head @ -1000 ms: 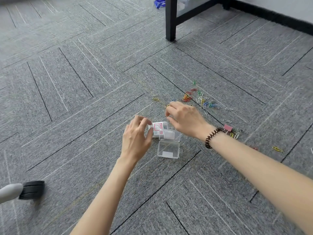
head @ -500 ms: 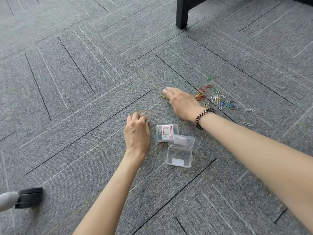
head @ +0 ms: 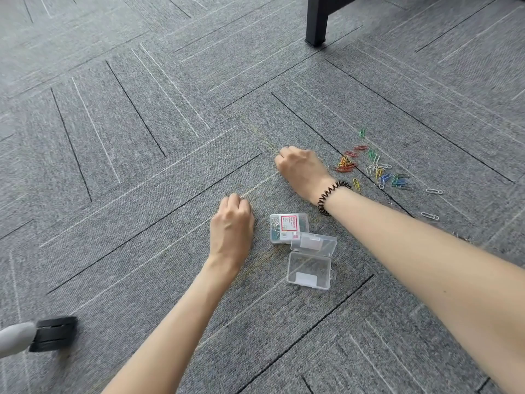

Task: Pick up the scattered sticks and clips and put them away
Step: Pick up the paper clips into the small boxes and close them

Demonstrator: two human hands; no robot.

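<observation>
My right hand [head: 301, 169] lies knuckles-up on the grey carpet with its fingers curled under, over the spot where a couple of paper clips lay; its fingertips are hidden. A heap of coloured paper clips [head: 375, 169] is scattered just right of it. My left hand [head: 233, 223] rests on the carpet as a loose fist, with nothing seen in it. Right of that hand sits a small clear box with a red-and-white label [head: 288, 227], clips inside. Touching it is an open clear plastic case [head: 309, 270] with its lid [head: 314, 244] folded back.
Two silver clips [head: 433, 191] [head: 429, 216] lie apart at the right. A black furniture leg [head: 316, 21] stands at the top. A chair caster [head: 54, 334] sits at the lower left.
My left hand let go of the labelled box and settled on the carpet. My right hand reached forward to the clips near the tile seam and curled its fingers. The view tilted down.
</observation>
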